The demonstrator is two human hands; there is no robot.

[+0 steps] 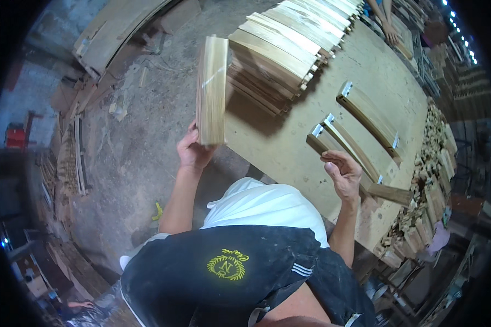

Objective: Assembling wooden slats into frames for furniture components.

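Observation:
My left hand point(196, 150) grips the lower end of a pale wooden board point(215, 92), which stands upright over the work table's point(275, 155) left edge. My right hand point(345, 174) is open, thumb apart from the fingers, and holds nothing. Just beyond it lie curved wooden pieces point(350, 147) with small white patches at their ends; whether my fingertips touch the nearest one I cannot tell. Farther off rests a similar curved piece point(370, 122). Beside my right wrist, a short wooden bar point(388, 193) points toward the table's right side.
A tall stack of wooden slats point(289, 41) fills the table's far part. Piled wood offcuts point(425, 185) line the right side. At the far right, another person's hand point(390, 32) is near some wood. A yellow-green object point(157, 211) lies on the floor point(131, 141) at left.

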